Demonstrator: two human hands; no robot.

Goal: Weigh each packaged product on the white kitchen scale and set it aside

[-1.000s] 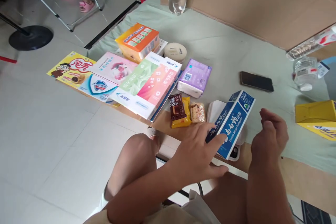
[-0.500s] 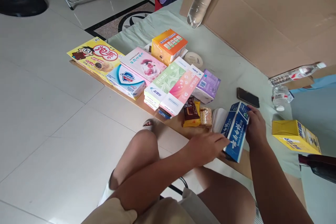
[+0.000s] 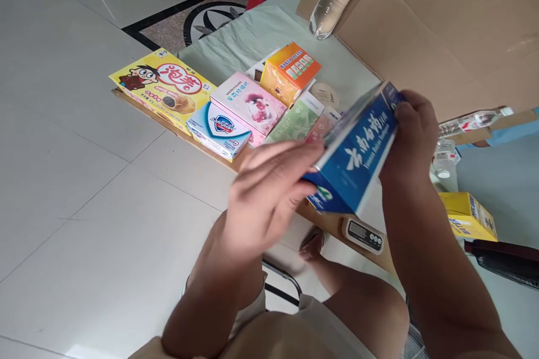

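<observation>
A blue toothpaste box (image 3: 360, 160) with white lettering is raised off the table and tilted, its far end higher. My right hand (image 3: 413, 143) is wrapped round its far right end. At the near left end, my left hand (image 3: 273, 190) grips the box, fingers over the top edge and thumb lower down. Below the box, a white digital scale (image 3: 364, 235) with a small display and buttons shows at the table edge. Behind the box lie a green carton (image 3: 297, 120) and a pink one, partly covered by my left hand and the box.
To the left are a yellow snack box (image 3: 168, 84), a white-blue soap box (image 3: 221, 129), a pink box (image 3: 250, 104) and an orange box (image 3: 292, 67). At right lie a plastic bottle (image 3: 475, 122), a clear jar (image 3: 444, 158) and a yellow carton (image 3: 469, 216). Cardboard (image 3: 455, 28) stands behind.
Both hands have lifted the toothpaste box up from low over the table and tipped it. My left hand has shifted left and its grip now shows at the box's near end. The scale has come into view.
</observation>
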